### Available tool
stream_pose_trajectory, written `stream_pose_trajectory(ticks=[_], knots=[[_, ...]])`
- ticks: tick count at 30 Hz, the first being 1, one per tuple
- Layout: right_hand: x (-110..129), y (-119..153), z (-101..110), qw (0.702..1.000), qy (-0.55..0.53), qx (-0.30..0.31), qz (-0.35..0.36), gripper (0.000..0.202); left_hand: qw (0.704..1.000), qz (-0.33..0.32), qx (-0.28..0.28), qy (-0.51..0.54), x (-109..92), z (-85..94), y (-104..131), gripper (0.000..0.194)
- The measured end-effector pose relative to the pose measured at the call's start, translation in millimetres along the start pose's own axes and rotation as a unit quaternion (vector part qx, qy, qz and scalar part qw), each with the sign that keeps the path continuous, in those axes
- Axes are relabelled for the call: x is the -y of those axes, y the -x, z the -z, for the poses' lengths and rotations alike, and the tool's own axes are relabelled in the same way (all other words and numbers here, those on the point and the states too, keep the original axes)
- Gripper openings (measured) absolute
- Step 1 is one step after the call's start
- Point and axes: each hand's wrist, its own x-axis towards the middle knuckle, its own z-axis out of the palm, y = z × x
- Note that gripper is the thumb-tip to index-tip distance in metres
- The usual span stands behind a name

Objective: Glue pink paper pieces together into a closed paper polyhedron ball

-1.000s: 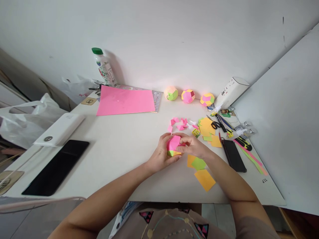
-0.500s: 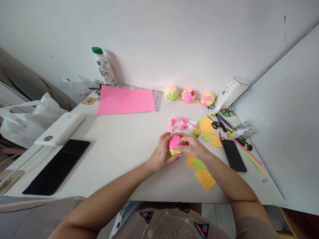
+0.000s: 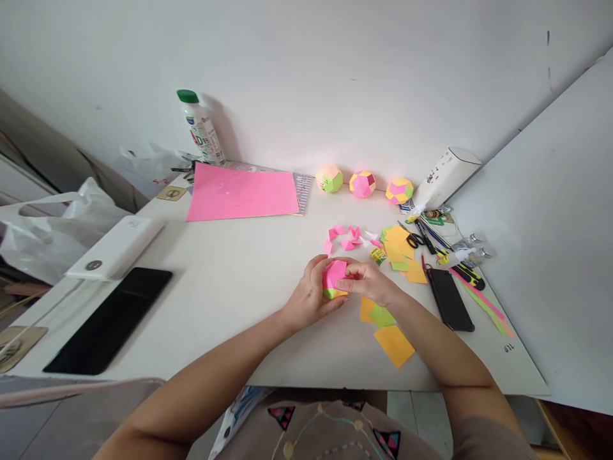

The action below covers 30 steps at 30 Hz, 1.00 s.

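Observation:
Between my hands is a folded paper ball (image 3: 334, 275), pink on top with green and orange below. My left hand (image 3: 309, 294) wraps round its left side and underneath. The fingers of my right hand (image 3: 371, 282) pinch a pink flap at the ball's right edge; fingers cover part of that side. Just beyond the ball lie several folded pink paper pieces (image 3: 352, 238) and a glue bottle (image 3: 376, 253). Loose orange and green paper squares (image 3: 394, 345) rest below my right wrist.
Three finished paper balls (image 3: 362, 184) line the wall. Scissors (image 3: 416, 240), a pile of sticky notes (image 3: 399, 243) and a phone (image 3: 449, 299) are on the right. Leftward are a pink sheet (image 3: 243, 195), a bottle (image 3: 204, 134), a black tablet-like slab (image 3: 112, 319) and a white power bank (image 3: 119, 248).
The ball has turned slightly in my hands, and its pink top looks a little different. Both hands stay in nearly the same place.

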Motion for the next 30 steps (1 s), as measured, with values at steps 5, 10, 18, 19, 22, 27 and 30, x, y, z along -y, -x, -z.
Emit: stream_pose_trajectory(ticks=[5, 10, 18, 19, 22, 27, 30], knots=[[-3.1, -0.7, 0.3, 1.000, 0.000, -0.009, -0.005, 0.026, 1.000, -0.007, 0.000, -0.010, 0.3, -0.5, 0.4, 0.074], [-2.5, -0.7, 0.7, 1.000, 0.001, -0.010, -0.011, 0.027, 1.000, -0.007, 0.002, -0.007, 0.4, -1.2, 0.9, 0.074], [-0.8, 0.2, 0.6, 1.000, 0.003, -0.005, -0.013, 0.029, 1.000, -0.010, 0.005, -0.005, -2.0, -0.2, 0.0, 0.073], [-0.4, 0.4, 0.7, 1.000, 0.004, -0.007, -0.015, 0.029, 1.000, -0.010, 0.005, -0.004, -2.3, 0.0, -0.1, 0.073], [0.8, 0.7, 0.6, 1.000, 0.004, -0.006, -0.019, 0.028, 1.000, -0.008, 0.008, -0.005, -2.9, 0.6, -0.4, 0.073], [0.9, 0.4, 0.8, 1.000, 0.007, -0.006, -0.019, 0.028, 1.000, -0.003, 0.011, -0.007, -3.2, 0.8, -0.4, 0.072], [0.3, 0.3, 1.2, 1.000, 0.006, -0.002, -0.017, 0.026, 1.000, -0.006, 0.007, -0.006, -3.1, 0.4, 0.0, 0.072]])
